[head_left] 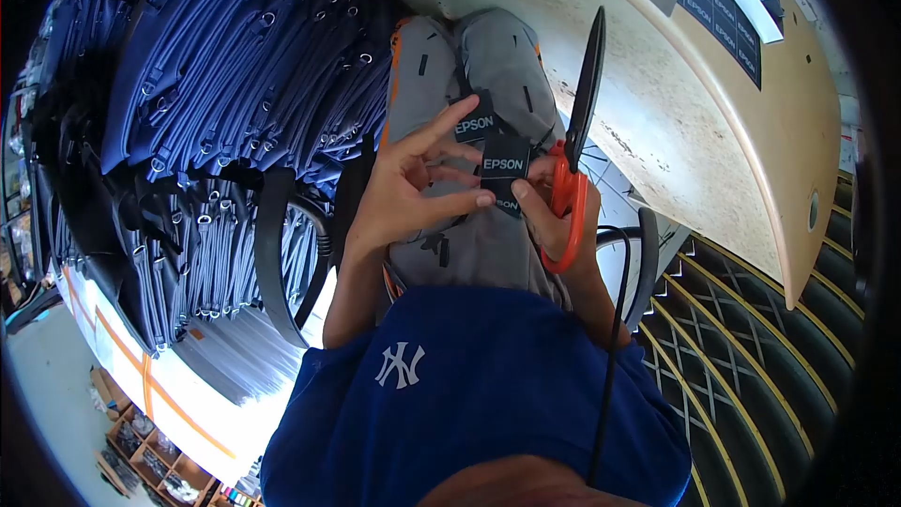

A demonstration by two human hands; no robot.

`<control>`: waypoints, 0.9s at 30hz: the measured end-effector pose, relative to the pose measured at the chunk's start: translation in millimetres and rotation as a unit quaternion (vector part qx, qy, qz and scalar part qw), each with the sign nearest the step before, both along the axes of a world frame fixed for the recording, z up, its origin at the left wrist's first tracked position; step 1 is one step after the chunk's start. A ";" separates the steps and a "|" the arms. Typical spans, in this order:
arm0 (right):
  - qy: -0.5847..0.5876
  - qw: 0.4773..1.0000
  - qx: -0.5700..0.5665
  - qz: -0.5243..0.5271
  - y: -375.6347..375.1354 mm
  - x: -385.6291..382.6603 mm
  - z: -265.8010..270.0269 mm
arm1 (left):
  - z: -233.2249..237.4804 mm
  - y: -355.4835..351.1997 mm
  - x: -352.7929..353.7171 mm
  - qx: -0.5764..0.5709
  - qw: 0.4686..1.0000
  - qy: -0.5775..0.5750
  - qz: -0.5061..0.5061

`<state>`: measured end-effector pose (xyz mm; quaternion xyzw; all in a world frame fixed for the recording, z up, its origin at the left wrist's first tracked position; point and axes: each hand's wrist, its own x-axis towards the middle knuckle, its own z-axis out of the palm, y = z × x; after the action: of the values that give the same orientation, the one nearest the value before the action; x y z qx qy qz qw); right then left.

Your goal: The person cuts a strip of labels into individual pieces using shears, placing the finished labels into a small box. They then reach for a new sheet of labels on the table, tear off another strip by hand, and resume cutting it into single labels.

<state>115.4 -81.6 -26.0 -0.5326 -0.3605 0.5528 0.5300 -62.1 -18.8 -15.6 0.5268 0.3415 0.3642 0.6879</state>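
Black fabric EPSON labels point(505, 161) are pinched between the thumb and fingers of my right hand point(561, 211). The same hand carries a pair of scissors point(563, 197) with orange-red handles looped over it, the dark blades pointing up and away. My left hand point(413, 178) is spread in a C shape, its thumb and middle fingertips right at the left edge of the labels. Another EPSON label point(474, 124) shows beneath my left index fingertip, over my lap. Grey trousers point(460, 253) with dark scraps on them lie under both hands.
Stacks of blue straps with metal rings point(206, 66) fill the left side. A pale worn tabletop point(694, 122) curves along the right, bearing sheets of EPSON labels point(723, 23). A black chair armrest point(274, 258) is at my left; a black cable point(610, 394) runs down my right side.
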 end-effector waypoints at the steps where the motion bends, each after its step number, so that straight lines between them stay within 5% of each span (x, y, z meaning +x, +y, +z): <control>1: 0.010 1.000 0.001 -0.010 2.3 -0.3 1.6 | -2.9 -2.9 -0.8 0.011 1.000 0.004 0.017; 11: -0.003 1.000 -0.025 0.010 8.4 -5.9 4.7 | -19.0 -27.8 2.4 -0.067 0.993 -0.058 0.072; 17: 0.013 0.989 -0.042 0.141 3.6 15.4 13.5 | -3.9 -19.3 -0.3 -0.017 0.991 -0.033 0.127; 23: -0.038 0.980 0.000 0.198 -8.6 41.5 -0.6 | 6.1 -17.4 -4.1 -0.070 0.988 -0.022 0.139; 27: -0.177 0.929 -0.087 0.312 -19.9 70.7 4.7 | 16.3 -14.7 -9.8 -0.104 0.984 -0.008 0.147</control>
<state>186.1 -101.5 -21.3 -0.5263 -0.5466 0.6166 0.2100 -71.9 -33.5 0.7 0.3934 0.4457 0.4278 0.6809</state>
